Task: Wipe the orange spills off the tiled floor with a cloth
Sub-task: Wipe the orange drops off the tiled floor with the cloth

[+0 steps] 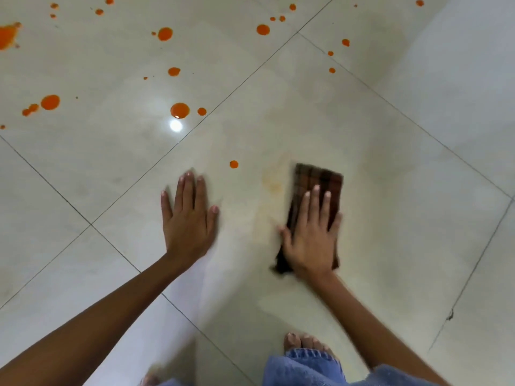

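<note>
The cloth (320, 181), a dark brown checked piece folded into a long strip, lies flat on the tiled floor (390, 162), in the right half of the view. The right hand (312, 238) rests on its near half with the palm down and the fingers straight and slightly spread, pressing it to the tile; the far end of the cloth shows beyond the fingertips and a dark corner sticks out under the wrist. The cloth's edges are blurred. Just to its left a faint orange smear (271, 182) tints the tile.

The left hand (189, 218) lies open and flat on the bare floor, fingers straight and together, well apart from the cloth, and grips nothing. Between the two hands, a little beyond their fingertips, sits one small orange drop (233, 164).

The orange spills (180, 110) are scattered farther off, across the top and left of the view, as round drops of different sizes, with a larger blot at the left edge. A bright light reflection (175, 125) shines just below one big drop.

At the bottom, a bare foot (303, 342) pokes out from a frayed blue jeans hem (303, 369)
</note>
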